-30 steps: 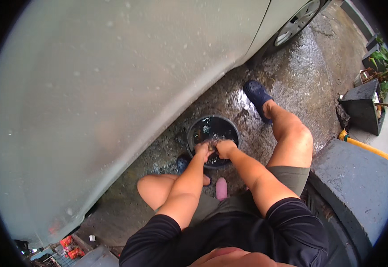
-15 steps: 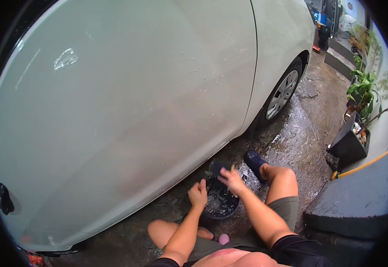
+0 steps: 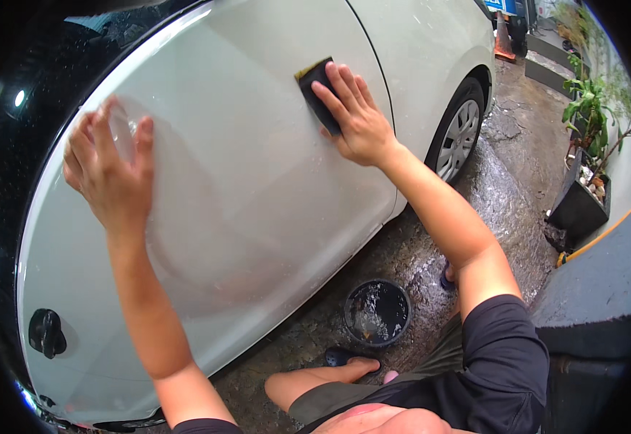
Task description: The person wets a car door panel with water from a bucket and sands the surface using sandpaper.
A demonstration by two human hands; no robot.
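A pale car door (image 3: 243, 195) fills the left half of the view, its surface wet and streaked. Against its upper right part, my right hand (image 3: 362, 126) presses a flat black sponge (image 3: 320, 94) with a yellowish edge, the fingers laid over it. My left hand (image 3: 116, 166) rests on the door's upper left part with fingers spread and nothing held. On the ground below the door stands a round black bucket (image 3: 378, 312) of water with some white foam on top.
My foot in a dark clog (image 3: 340, 357) is close to the bucket on wet concrete (image 3: 503, 188). A car wheel (image 3: 460, 137) and a dark planter (image 3: 579, 199) stand at right. The black door handle (image 3: 46, 333) sticks out at lower left.
Both hands have risen from over the bucket to the door, the left going far left and the right up with the sponge. My view has shifted, and I stand more upright.
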